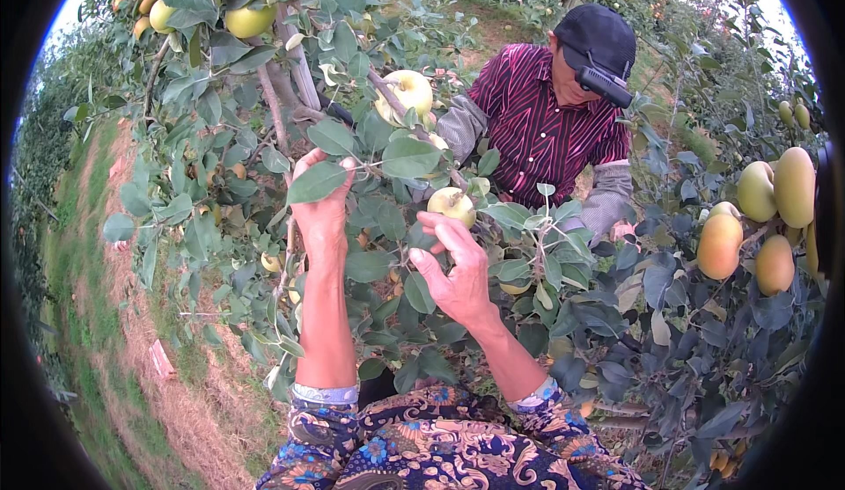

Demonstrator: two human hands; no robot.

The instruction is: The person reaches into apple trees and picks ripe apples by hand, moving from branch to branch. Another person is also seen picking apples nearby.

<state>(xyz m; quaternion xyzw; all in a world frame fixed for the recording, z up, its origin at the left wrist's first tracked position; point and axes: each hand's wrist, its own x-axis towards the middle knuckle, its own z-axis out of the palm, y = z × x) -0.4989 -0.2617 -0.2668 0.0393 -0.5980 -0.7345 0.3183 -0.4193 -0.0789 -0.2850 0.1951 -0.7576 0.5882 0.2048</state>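
Note:
My left hand [322,206] is raised among the leaves of an apple tree, with a green leaf [318,182] between thumb and fingers; whether it grips the leaf or its twig is unclear. My right hand [455,269] has its thumb and fingers apart, just below a pale yellow-green apple [451,205], and nothing shows in its grasp. Its fingertips are close to the apple; contact cannot be told. A larger pale apple [406,94] hangs higher up, partly behind a branch [388,94].
Across the branches a co-worker [551,120] in a dark cap and striped shirt bends forward, hands hidden by foliage. Yellow-orange apples [719,246] cluster at the right. More green apples [251,20] hang at upper left. A wooden post [300,61] stands behind the leaves.

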